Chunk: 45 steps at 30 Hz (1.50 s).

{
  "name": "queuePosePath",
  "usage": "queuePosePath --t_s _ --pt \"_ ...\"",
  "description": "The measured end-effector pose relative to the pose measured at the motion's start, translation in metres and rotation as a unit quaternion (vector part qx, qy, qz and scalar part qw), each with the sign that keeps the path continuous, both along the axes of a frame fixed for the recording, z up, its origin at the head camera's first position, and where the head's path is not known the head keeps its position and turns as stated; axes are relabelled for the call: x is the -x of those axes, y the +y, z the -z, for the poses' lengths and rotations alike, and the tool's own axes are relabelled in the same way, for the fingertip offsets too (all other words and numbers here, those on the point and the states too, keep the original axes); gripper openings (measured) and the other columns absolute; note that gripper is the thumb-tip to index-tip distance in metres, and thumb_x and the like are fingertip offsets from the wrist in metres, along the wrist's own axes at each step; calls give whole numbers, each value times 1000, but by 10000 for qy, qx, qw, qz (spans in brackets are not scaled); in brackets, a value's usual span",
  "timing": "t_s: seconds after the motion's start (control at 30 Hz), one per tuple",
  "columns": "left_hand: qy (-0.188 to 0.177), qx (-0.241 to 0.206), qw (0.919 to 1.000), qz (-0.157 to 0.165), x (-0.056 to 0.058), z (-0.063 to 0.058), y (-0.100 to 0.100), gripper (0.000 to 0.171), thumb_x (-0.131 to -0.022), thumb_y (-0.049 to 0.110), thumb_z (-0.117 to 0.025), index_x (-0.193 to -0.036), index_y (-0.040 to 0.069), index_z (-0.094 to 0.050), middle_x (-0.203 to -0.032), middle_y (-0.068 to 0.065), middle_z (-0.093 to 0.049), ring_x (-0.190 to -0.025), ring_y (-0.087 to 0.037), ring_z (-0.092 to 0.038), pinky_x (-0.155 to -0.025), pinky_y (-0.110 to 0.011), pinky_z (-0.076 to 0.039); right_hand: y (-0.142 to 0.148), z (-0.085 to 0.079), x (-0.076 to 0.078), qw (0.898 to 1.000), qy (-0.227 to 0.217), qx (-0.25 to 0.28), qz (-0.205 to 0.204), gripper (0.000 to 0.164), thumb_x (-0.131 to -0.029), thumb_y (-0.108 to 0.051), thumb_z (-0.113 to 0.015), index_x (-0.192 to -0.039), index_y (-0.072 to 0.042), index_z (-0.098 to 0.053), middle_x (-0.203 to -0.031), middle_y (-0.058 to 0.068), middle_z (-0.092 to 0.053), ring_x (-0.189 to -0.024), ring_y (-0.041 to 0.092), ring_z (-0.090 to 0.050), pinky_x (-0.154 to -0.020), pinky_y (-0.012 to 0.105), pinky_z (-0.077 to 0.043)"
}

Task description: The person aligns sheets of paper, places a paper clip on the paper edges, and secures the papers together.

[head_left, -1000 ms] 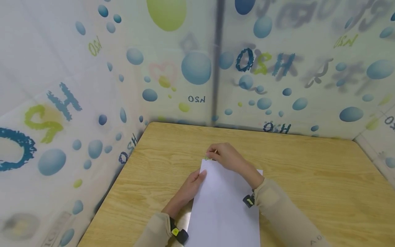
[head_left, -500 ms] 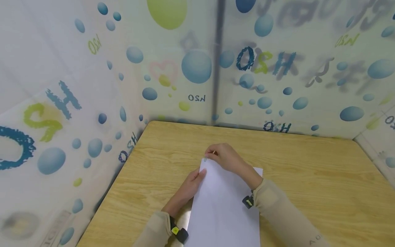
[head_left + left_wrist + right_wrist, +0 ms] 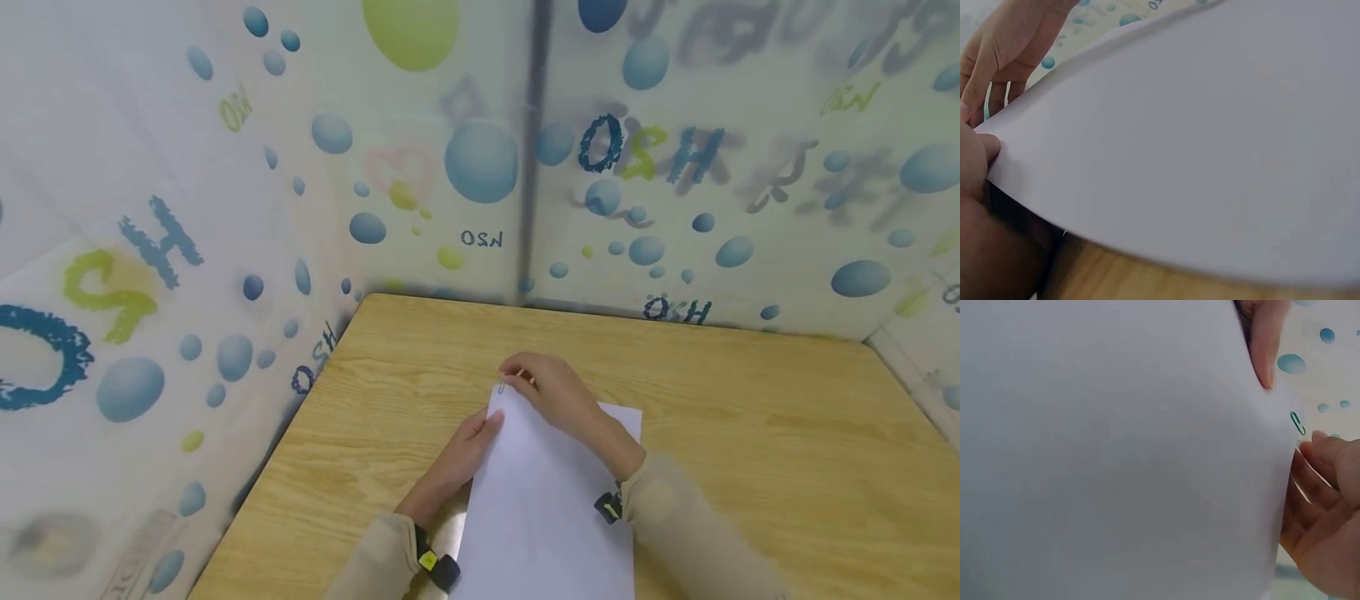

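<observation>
White paper is held tilted up above the table, its near end beyond the head view. My left hand grips its left edge near the top corner, thumb on the front and the other fingers hidden behind. A small green paper clip sits over that corner, its loop lying on the paper's front. My right hand reaches across the top edge, thumb and index finger pinched at the clip's outer end; the exact contact is hard to see. Its other fingers curl loosely behind the edge in the right wrist view.
Under the paper is a wooden table. Patterned curtains stand along its back and left side. Something pale and bright shows partly beneath the paper beside the left wrist. Each wrist wears a strapped camera.
The paper clip has moved a little further onto the paper's corner, with more of its loop on the front. My right hand has shifted slightly; my left hand keeps its grip.
</observation>
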<state>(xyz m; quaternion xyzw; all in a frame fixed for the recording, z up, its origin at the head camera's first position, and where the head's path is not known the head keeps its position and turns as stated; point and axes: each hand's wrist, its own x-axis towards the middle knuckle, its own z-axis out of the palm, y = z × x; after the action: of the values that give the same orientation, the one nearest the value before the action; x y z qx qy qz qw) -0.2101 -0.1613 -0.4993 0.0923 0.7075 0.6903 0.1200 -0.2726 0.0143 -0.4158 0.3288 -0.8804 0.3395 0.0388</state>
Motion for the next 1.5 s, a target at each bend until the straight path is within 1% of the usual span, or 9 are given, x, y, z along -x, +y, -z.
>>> queuePosePath --t_s 0.2,0.3,0.43,0.63,0.87,1.07,1.2,1.37,1.5 --pt "61 -144 9999 60 4 0 2 44 -107 38 -34 -130 5 -52 -91 -8 -64 -74 -19 -64 -63 -34 -53 1 10 -10 9953 957 -60 142 23 -89 -22 -73 -109 -11 -70 -104 -2 -69 -94 14 -64 -80 32 -52" --pt "84 -169 9998 97 5 0 4 45 -106 38 -34 -131 5 -51 -91 -8 -63 -74 -19 -63 -64 -33 -53 2 13 -11 9928 1177 -33 227 21 -89 -19 -73 -108 -11 -71 -104 -1 -70 -97 16 -64 -83 34 -51" --pt "93 -158 9998 117 5 -1 6 47 -105 40 -37 -133 5 -51 -91 -8 -63 -75 -19 -63 -65 -34 -53 5 14 -11 9930 1142 27 295 19 -89 -17 -72 -108 -12 -73 -104 -1 -71 -98 15 -65 -83 33 -52" --pt "125 -195 9996 133 7 0 10 46 -105 41 -37 -130 5 -52 -90 -9 -62 -75 -19 -63 -65 -34 -53 10 14 -11 9947 972 251 215 20 -89 -14 -73 -109 -11 -73 -105 -1 -71 -98 14 -66 -82 31 -53" --pt "109 -258 9993 241 9 0 15 46 -106 39 -37 -131 3 -51 -90 -9 -62 -74 -19 -63 -64 -33 -53 17 12 -9 9971 735 178 65 23 -90 -11 -71 -112 -10 -72 -108 2 -71 -100 15 -66 -81 30 -53" --pt "-174 -410 9988 198 10 0 17 51 -104 45 -39 -132 4 -52 -92 -8 -63 -76 -18 -63 -66 -32 -52 24 10 -6 9987 493 107 107 24 -92 -12 -69 -115 -9 -70 -111 3 -70 -104 17 -65 -85 32 -52" --pt "-388 -434 9981 215 8 2 10 56 -102 50 -40 -136 7 -49 -93 -8 -63 -77 -18 -64 -67 -33 -53 21 13 -6 9989 413 198 48 22 -92 -12 -68 -114 -12 -71 -111 0 -70 -103 15 -65 -85 32 -52" --pt "-490 -466 9977 -108 0 3 -5 56 -102 48 -42 -138 6 -48 -87 -8 -64 -71 -18 -64 -63 -32 -53 6 16 -4 9989 354 148 -269 24 -94 -15 -66 -118 -16 -70 -114 -2 -69 -102 10 -64 -82 28 -52" --pt "-486 -563 9972 77 1 4 -5 55 -102 48 -40 -137 7 -48 -88 -9 -64 -73 -18 -64 -64 -33 -53 6 17 -4 9992 366 81 -162 24 -93 -14 -67 -117 -17 -71 -114 -3 -69 -102 10 -64 -82 27 -52"
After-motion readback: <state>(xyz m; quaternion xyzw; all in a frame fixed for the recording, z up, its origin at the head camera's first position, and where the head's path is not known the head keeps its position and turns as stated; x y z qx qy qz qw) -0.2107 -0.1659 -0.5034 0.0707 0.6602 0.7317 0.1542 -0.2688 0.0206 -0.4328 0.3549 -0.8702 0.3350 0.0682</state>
